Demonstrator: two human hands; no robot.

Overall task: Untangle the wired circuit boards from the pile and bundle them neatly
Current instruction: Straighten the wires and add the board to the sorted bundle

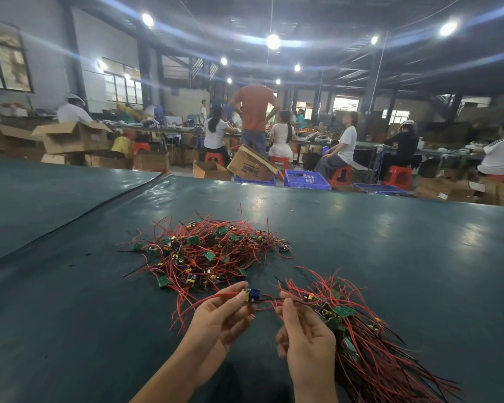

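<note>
A: Entry, head view. Where does the pile (207, 254) sit?

B: On the dark green desk (390, 242), near the middle, just beyond the hands. It is a loose tangle of red and black wires with small green boards and blue and yellow parts mixed through it.

A: And the bundle (367, 344)?

B: Lower right on the desk, beside and partly behind the right hand (303, 335). Its wires lie roughly parallel and fan out toward the bottom right corner. Its boards cluster at the upper end.

A: State of the left hand (221, 315)?

B: Raised over the desk, palm toward the camera. Thumb and forefinger pinch one board (252, 295) with a blue part on it. The other fingers are curled below it. Red wires trail down and to the left past that hand.

A: Right hand?

B: Thumb and forefinger are closed narrow on a thin black lead (269, 299) that runs from the held board across to the right. The remaining fingers are loosely curled. The two hands are close together, with the lead between them.

A: Does the held board touch the pile?

B: Cannot tell; red wires cross under it.

A: Surroundings?

B: Beyond the desk edge, people (345, 146) sit on red stools (342, 174) at long benches, among cardboard boxes (73, 138) and blue crates (306, 179).
</note>
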